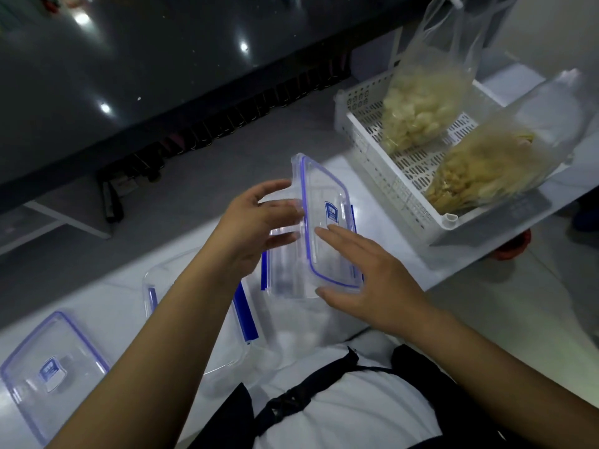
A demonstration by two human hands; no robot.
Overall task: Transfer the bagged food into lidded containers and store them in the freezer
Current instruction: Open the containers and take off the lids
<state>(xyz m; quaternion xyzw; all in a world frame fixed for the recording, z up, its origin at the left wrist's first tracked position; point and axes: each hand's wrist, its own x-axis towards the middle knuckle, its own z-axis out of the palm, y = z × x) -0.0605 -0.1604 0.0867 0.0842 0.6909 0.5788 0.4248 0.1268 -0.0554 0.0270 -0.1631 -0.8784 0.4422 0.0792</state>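
Two hands meet over the white surface [405,264] at the middle of our view. Our left hand [256,228] curls its grip round the clear container [288,264], holding its side. Our right hand [369,270] lies with straight fingers on the blue-rimmed lid [327,218], thumb at the lid's near corner. At two o'clock a white basket [372,150] carries two bags of pale food [418,111]. At eight o'clock a second lid [55,371] lies flat, with another container [227,348] just beside it at seven o'clock.
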